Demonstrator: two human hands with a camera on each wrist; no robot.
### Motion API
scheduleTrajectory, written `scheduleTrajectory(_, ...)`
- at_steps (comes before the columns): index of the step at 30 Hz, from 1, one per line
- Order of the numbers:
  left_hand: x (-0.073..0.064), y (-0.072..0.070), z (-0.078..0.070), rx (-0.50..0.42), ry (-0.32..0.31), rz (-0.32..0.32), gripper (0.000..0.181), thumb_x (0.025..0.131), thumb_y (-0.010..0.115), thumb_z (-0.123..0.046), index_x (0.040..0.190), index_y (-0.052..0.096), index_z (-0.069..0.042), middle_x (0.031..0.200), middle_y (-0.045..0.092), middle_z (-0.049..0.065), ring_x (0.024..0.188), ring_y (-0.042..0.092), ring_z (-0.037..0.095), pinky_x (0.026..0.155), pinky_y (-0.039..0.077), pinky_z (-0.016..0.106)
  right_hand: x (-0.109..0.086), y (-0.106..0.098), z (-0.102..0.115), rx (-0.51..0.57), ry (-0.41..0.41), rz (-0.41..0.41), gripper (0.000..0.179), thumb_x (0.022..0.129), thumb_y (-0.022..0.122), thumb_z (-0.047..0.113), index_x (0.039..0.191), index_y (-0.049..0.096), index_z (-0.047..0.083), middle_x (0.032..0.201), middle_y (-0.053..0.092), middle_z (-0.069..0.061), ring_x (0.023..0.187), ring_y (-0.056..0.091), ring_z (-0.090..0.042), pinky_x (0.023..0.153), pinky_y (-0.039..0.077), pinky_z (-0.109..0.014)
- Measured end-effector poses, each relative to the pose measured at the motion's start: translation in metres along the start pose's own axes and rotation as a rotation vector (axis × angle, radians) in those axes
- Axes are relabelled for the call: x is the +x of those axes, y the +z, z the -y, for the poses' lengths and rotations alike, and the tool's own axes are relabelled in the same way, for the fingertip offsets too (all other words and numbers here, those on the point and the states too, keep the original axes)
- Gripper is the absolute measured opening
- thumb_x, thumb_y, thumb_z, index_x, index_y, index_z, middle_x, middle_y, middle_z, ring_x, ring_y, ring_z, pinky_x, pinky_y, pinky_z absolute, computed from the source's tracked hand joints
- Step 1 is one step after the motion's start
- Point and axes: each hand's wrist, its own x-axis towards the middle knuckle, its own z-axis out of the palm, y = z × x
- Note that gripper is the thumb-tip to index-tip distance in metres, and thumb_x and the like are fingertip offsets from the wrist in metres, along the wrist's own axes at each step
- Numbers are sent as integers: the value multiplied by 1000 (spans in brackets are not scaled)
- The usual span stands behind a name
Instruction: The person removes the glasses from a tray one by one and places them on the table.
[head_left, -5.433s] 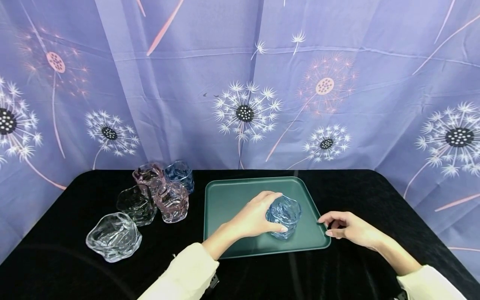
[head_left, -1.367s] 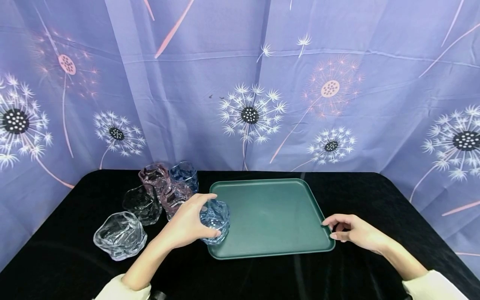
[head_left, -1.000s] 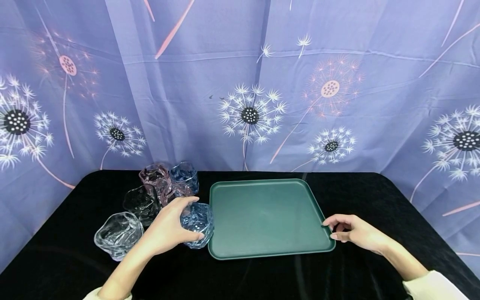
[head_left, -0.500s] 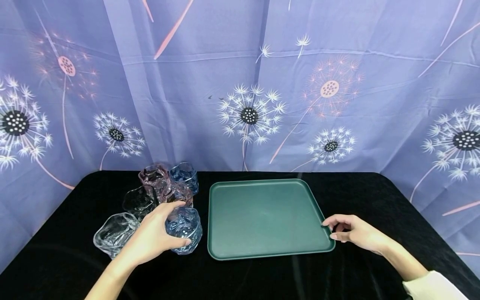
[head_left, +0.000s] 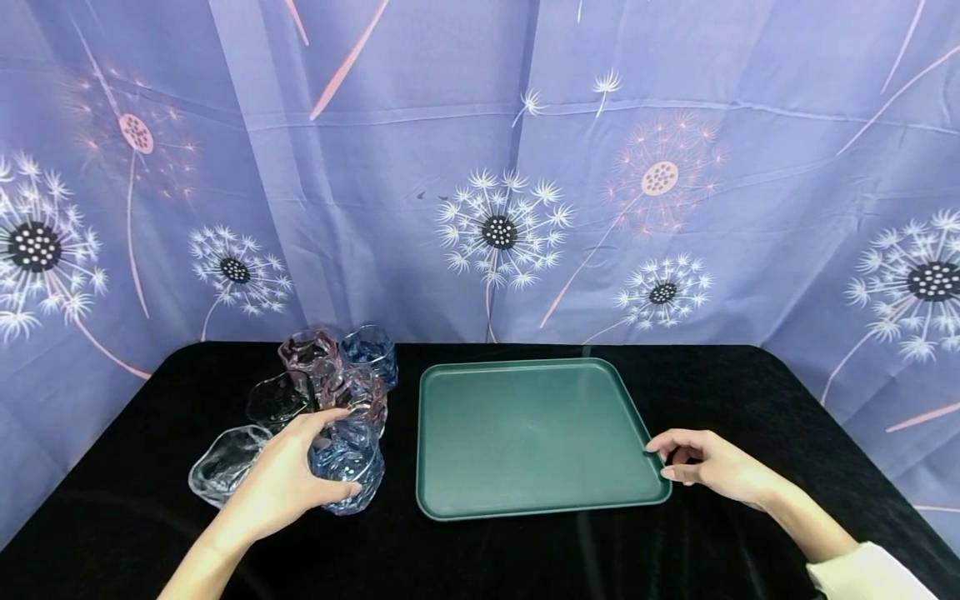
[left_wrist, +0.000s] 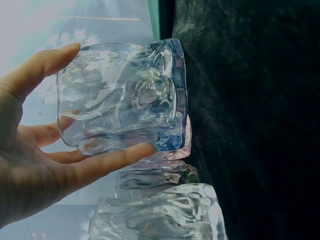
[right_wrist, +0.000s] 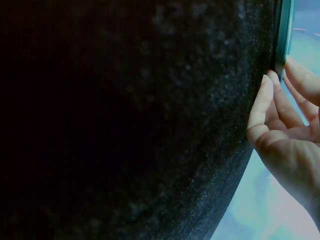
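My left hand (head_left: 281, 479) grips a blue glass tumbler (head_left: 348, 467) with wavy sides, thumb on the near side and fingers round the far side. In the left wrist view the tumbler (left_wrist: 122, 97) stands upright in the hand, its base close over the black cloth. Behind it in the head view is a pink glass (head_left: 366, 393), partly covered by it. At the right, my right hand (head_left: 708, 467) pinches the rim of a dark green tray (head_left: 525, 442) near its front right corner. The right wrist view has the fingertips on the edge of the tray (right_wrist: 284, 40).
Left of the tray stand a clear glass (head_left: 225, 462), partly behind the left hand, a grey glass (head_left: 277, 398), another pink glass (head_left: 306, 346) and another blue glass (head_left: 371, 354). Black cloth (head_left: 510, 558) covers the table. A purple dandelion-print curtain (head_left: 375, 167) hangs behind.
The left hand has carried the blue tumbler from the tray leftward, off its left edge and over to the group of glasses. The right hand stays at the tray's rim.
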Motion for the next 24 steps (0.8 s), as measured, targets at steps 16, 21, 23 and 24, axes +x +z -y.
scheduleTrajectory(16,-1,-1,9,-11,-30,8,77,62,83,-27,126,49,-2,123,49,22,99,54,34,78,46,49,0,0,1,6,3,10,29,85,61,5,110,55,-8,81,54,-8,65,51,-8,54,46,-29)
scheduleTrajectory(21,0,-1,11,-23,-36,19,77,63,83,-27,127,49,-3,123,49,22,98,54,33,76,46,49,0,0,2,-15,5,0,29,85,62,6,109,56,-7,81,55,-7,66,52,-8,54,47,-28)
scheduleTrajectory(23,0,-1,12,-26,-39,23,76,63,83,-27,127,49,-3,123,49,21,98,54,33,75,47,48,1,1,2,-17,8,-4,28,84,62,6,109,56,-7,81,55,-7,67,52,-8,55,47,-28)
scheduleTrajectory(24,0,-1,12,-27,-42,27,76,63,82,-28,127,48,-3,123,49,21,98,54,32,74,47,48,1,1,2,-17,9,-6,28,84,62,5,109,56,-7,81,55,-7,67,52,-7,55,47,-27)
